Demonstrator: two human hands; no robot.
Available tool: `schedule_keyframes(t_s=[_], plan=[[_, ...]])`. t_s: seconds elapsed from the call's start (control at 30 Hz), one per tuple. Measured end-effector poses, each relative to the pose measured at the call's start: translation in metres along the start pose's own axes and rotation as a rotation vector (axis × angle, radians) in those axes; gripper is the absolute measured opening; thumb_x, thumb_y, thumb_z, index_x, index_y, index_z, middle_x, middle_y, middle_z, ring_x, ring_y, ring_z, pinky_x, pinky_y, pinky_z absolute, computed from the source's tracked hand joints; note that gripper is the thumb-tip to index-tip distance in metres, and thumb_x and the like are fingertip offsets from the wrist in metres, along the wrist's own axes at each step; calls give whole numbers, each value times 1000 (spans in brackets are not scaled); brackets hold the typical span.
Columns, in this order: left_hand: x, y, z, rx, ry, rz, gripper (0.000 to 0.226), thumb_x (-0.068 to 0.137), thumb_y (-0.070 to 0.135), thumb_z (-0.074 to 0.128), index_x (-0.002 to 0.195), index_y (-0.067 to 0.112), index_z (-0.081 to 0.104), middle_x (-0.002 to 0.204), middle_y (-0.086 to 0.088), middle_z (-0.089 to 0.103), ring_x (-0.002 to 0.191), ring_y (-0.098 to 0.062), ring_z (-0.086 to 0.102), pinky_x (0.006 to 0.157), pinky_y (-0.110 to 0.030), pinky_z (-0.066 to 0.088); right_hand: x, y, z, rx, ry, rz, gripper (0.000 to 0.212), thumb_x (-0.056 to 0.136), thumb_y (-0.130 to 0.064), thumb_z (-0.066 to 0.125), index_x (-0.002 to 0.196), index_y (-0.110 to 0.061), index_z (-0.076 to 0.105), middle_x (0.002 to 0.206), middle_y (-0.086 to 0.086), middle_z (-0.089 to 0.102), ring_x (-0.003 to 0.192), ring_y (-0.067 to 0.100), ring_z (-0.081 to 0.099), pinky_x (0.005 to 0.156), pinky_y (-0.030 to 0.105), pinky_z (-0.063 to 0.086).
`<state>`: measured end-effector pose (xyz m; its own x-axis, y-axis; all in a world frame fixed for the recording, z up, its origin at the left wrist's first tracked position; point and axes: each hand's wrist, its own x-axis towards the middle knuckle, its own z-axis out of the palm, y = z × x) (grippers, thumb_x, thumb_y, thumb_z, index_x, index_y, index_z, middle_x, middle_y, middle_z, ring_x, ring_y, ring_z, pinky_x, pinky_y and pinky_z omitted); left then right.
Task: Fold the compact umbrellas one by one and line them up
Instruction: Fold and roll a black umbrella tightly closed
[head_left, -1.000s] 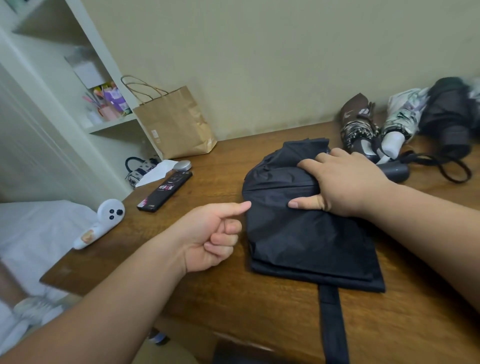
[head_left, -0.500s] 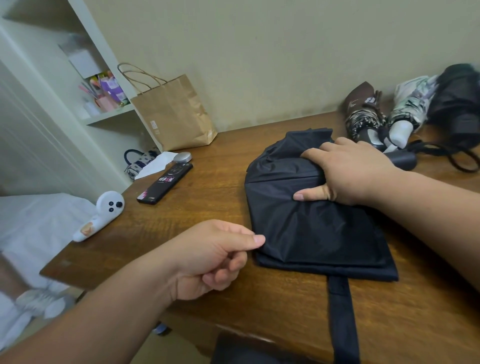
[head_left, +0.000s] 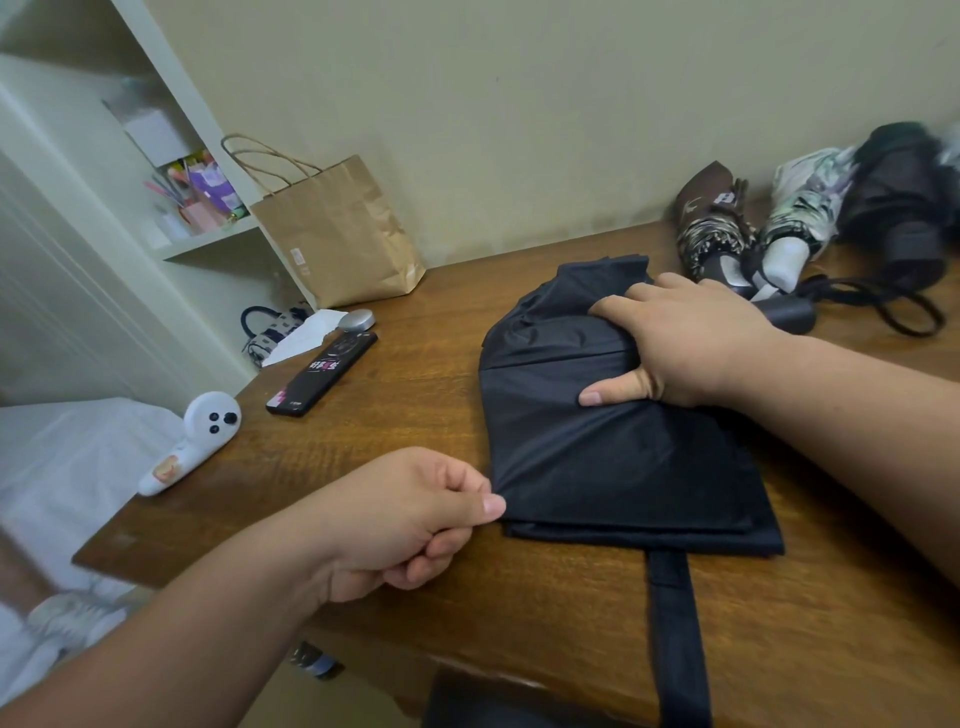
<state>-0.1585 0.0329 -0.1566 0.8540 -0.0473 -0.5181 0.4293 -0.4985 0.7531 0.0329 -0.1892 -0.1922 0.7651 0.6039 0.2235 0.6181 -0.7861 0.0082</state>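
Black compact umbrella (head_left: 613, 457) lies flattened mid-tabletop (head_left: 415, 415). The left hand (head_left: 400, 519) pinches its near-left corner between thumb and forefinger. The fingers of the right hand (head_left: 691, 343) curl over its bunched far end, thumb pressed on the cloth. Its strap (head_left: 675, 623) trails toward the near edge. Three folded umbrellas (head_left: 711, 228) lie far right against the wall (head_left: 519, 130).

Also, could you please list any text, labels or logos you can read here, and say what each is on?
No text here can be read for certain.
Black device: white and pink characters, too blurred to read.
Paper bag: small printed label, too small to read.
Brown umbrella: white mark, blurred.
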Motion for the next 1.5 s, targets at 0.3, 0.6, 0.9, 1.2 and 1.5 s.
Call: schedule_keyframes(t_s=[0.3, 0.6, 0.9, 1.2, 1.5], plan=[[-9, 17, -2, 319, 71, -99, 12, 99, 23, 65, 95, 13, 68, 55, -1, 55, 44, -13, 49, 45, -24, 41, 2, 1, 0, 0, -10, -3, 124, 45, -107, 19, 144, -36, 38, 129, -3, 57, 121, 25, 50, 93, 44, 44], [33, 46, 29, 1103, 295, 677, 40, 99, 56, 46, 132, 38, 60, 138, 20, 51, 132, 2, 41, 114, -31, 38, 0, 1, 1, -4, 4, -12, 112, 57, -102, 21, 144, -33, 40, 132, 1, 56, 123, 29, 50, 93, 45, 43], [38, 37, 80, 1244, -153, 579, 74, 79, 88, 11, 139, 71, -28, 153, 32, -43, 140, -1, -47, 116, -36, -27, -1, 4, 0, 6, 9, -31, 85, 87, -85, 21, 149, -29, 38, 142, 5, 52, 133, 29, 45, 101, 47, 39], [59, 3, 90, 1456, 55, 884, 80, 101, 71, 11, 165, 25, -1, 172, -4, 14, 154, -36, 17, 112, -67, 26, 1, 4, 0, 25, -12, -35, 85, 86, -86, 23, 148, -30, 39, 142, 4, 51, 134, 29, 44, 103, 48, 37], [53, -19, 111, 1503, 219, 885, 46, 112, 24, 11, 151, 16, 35, 159, -5, 45, 148, -23, 39, 115, -30, 41, 0, 3, 1, 10, 29, -48, 93, 79, -88, 10, 149, -33, 36, 139, 0, 52, 132, 24, 45, 102, 43, 42]])
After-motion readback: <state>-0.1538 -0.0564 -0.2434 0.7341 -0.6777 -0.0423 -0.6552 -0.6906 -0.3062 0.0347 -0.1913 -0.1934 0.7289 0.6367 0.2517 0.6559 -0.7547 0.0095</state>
